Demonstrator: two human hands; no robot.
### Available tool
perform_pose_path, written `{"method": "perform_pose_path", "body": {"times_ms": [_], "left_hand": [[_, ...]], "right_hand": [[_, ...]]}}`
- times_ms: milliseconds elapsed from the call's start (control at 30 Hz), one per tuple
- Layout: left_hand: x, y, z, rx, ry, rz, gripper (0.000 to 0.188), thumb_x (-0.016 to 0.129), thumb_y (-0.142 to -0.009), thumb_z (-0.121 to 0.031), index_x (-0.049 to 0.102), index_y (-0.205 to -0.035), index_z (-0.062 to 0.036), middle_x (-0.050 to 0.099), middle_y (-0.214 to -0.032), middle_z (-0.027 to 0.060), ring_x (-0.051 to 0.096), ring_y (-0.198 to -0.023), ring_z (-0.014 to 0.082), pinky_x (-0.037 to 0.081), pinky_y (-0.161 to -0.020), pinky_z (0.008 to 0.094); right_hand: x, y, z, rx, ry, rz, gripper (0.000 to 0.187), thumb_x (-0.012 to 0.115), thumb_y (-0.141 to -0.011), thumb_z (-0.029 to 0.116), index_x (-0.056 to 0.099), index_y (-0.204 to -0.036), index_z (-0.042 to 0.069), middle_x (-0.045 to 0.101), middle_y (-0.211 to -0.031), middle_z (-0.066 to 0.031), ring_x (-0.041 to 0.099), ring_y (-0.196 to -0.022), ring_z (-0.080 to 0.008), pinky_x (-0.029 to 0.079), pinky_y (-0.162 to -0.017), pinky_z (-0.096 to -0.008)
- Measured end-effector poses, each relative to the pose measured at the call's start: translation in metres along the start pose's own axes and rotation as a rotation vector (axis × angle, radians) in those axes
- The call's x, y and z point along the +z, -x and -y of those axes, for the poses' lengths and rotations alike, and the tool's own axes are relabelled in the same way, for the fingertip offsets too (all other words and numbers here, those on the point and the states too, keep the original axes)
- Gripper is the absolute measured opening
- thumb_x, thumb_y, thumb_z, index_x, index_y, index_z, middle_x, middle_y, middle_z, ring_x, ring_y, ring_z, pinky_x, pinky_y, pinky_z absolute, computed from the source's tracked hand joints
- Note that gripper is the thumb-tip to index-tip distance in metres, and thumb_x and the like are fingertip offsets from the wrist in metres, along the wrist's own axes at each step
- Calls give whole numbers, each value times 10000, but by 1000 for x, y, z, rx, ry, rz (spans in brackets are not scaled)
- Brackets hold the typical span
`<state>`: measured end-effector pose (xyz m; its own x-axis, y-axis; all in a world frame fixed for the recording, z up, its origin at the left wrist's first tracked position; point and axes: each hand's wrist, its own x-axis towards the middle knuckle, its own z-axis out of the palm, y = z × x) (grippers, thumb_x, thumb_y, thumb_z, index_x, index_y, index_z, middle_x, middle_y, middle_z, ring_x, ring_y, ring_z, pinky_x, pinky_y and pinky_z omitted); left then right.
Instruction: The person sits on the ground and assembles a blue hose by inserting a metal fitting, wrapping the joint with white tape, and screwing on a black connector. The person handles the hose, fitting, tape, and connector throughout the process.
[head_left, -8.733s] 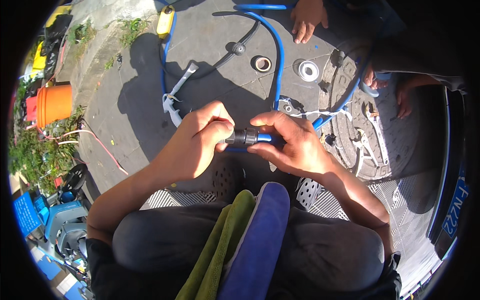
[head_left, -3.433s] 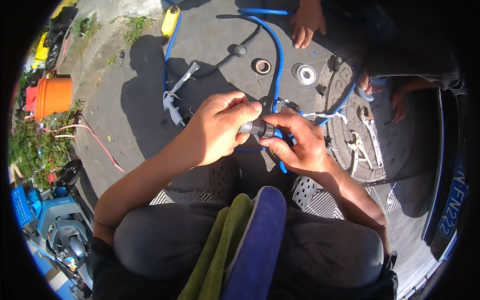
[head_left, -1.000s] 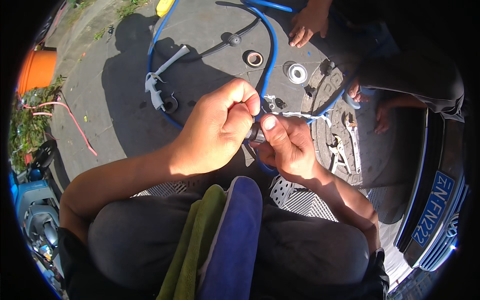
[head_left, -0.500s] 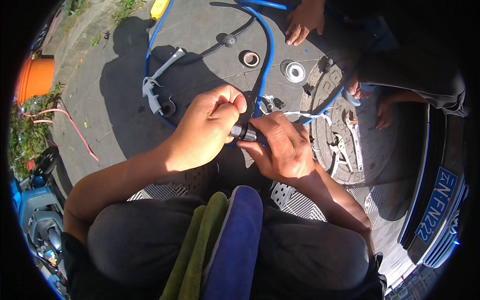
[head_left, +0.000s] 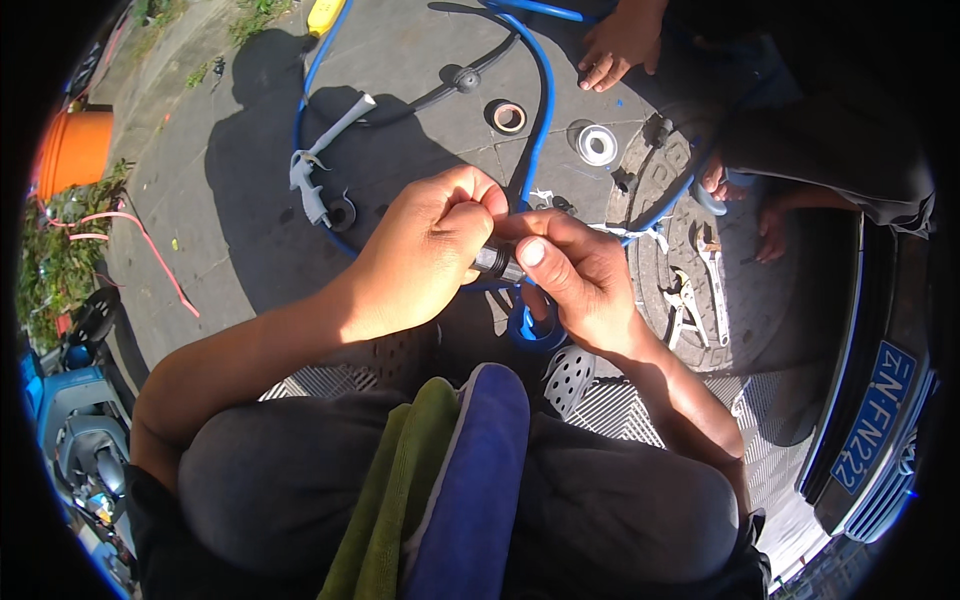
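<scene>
A short dark ribbed cylinder, looking like a hose fitting [head_left: 497, 262], spans the gap between my two hands. My left hand [head_left: 415, 255] is closed in a fist round its left end. On its right end my right hand [head_left: 580, 265] presses with thumb and fingers. Just below the right fingers shows a blue ring-shaped thing [head_left: 520, 328]; whether a finger touches it I cannot tell. Beyond my hands a blue hose [head_left: 547, 90] curves over the ground. A grey spray gun [head_left: 308, 185] lies to the left, beside a small dark ring [head_left: 341, 212].
An adjustable wrench [head_left: 713, 285] and locking pliers [head_left: 685, 308] lie on a round cover at right. Two tape rolls, one brown [head_left: 509, 118] and one white [head_left: 597, 146], sit ahead. Another person's hand [head_left: 622, 45] rests at the far side. A car bumper [head_left: 835, 430] borders the right.
My right hand has turned, so its thumb now lies on top of the fitting. The blue ring-shaped thing has come into sight beneath it. My left hand keeps its grip.
</scene>
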<state>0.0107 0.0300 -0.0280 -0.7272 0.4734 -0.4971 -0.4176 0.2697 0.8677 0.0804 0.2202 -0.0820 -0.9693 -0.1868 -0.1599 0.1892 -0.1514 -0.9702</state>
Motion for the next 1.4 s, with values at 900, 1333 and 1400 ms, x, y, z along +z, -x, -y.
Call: {"method": "perform_pose_path", "body": {"times_ms": [900, 1333, 1400], "left_hand": [[-2, 1, 0, -46, 66, 76, 115, 470, -996, -40, 584, -1001, -57, 459, -777, -46, 375, -627, 32, 336, -510, 244], [5, 8, 5, 188, -143, 114, 100, 488, -1004, -35, 582, -996, -69, 481, -806, -52, 405, -664, 28, 345, -515, 239], [3, 7, 5, 135, -148, 108, 92, 493, -1003, -55, 581, -997, -81, 471, -821, -57, 401, -685, 28, 355, -524, 234]], "right_hand": [[1, 7, 4, 23, -33, 135, 335, 668, -1075, 303, 689, -1016, -26, 642, -709, -33, 569, -548, -85, 438, -490, -249], [1, 12, -26, 380, -839, 431, 662, 479, -1103, 500, 656, -785, -53, 552, -534, -124, 489, -386, -194, 485, -474, -320], [-3, 12, -13, 454, -693, 372, 652, 486, -1109, 493, 679, -849, -73, 590, -586, -135, 532, -421, -196, 511, -517, -317]]}}
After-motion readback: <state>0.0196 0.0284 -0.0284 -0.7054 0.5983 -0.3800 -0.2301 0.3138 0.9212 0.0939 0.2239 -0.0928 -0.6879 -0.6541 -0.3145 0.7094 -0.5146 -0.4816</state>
